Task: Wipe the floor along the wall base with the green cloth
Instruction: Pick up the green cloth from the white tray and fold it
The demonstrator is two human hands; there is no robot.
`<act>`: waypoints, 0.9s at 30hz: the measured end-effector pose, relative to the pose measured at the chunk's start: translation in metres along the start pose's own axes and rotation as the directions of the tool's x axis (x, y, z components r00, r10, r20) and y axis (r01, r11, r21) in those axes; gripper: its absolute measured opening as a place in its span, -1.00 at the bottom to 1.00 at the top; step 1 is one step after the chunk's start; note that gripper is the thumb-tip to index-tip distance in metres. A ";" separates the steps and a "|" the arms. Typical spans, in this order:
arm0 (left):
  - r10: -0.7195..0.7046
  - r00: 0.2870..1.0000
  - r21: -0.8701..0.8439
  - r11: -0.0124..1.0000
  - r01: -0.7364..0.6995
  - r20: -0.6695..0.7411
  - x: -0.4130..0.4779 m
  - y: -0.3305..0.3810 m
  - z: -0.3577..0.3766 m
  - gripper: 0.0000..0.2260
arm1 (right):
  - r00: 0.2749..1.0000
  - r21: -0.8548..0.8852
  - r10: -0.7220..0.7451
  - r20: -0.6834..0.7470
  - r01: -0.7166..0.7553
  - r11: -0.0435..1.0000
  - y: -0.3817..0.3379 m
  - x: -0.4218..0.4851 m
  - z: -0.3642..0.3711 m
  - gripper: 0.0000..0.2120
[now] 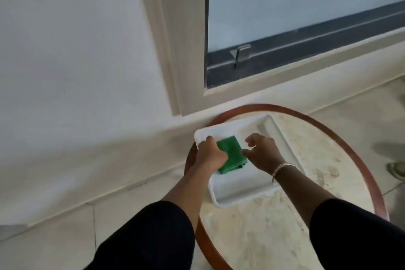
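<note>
A folded green cloth (pixel 231 153) lies in a white tray (pixel 282 136) on a round marble-topped table (pixel 311 149). My left hand (pixel 210 151) rests on the cloth's left edge, fingers curled over it. My right hand (pixel 262 151) hovers at the cloth's right edge with fingers bent and apart, a bead bracelet on its wrist. The wall base (pixel 92 160) and pale tiled floor (pixel 54 226) run to the left of the table.
The table's brown wooden rim (pixel 359 160) stands close against the wall below a window (pixel 295 17) with a beige frame. A shoe (pixel 397 170) shows at the right edge on the floor.
</note>
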State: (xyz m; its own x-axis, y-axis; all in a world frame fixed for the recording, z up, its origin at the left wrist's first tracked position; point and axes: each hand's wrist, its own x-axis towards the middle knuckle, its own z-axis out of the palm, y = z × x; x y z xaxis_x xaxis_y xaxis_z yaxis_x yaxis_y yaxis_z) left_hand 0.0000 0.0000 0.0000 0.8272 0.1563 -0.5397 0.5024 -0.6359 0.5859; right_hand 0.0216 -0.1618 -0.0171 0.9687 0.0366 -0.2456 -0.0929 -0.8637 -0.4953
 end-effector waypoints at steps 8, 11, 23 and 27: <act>-0.137 0.969 -0.076 0.989 0.124 -0.204 0.041 0.002 0.059 -0.42 | 0.986 0.079 0.160 0.039 -0.162 0.984 0.021 0.025 0.061 -0.50; -0.176 0.954 -0.259 0.959 0.111 -0.243 0.040 0.003 0.058 -0.48 | 0.982 0.176 0.189 0.015 -0.189 0.966 0.024 0.027 0.063 -0.45; -0.209 0.897 -0.693 0.709 -0.135 -0.389 -0.043 -0.052 -0.013 -0.62 | 0.995 0.368 0.005 -0.096 0.031 0.929 -0.066 -0.049 0.030 -0.68; -0.270 0.885 -0.743 0.659 -0.117 -0.380 -0.060 -0.128 -0.045 -0.62 | 0.996 0.357 -0.049 -0.077 0.074 0.931 -0.116 -0.079 0.088 -0.63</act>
State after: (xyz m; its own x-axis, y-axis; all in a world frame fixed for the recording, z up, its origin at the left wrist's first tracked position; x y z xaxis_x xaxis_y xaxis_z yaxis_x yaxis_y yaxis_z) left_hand -0.1027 0.1054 -0.0151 0.6917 0.5970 -0.4064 0.4213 0.1235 0.8985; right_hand -0.0649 -0.0201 -0.0139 0.9870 0.0402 -0.1559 -0.0974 -0.6225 -0.7766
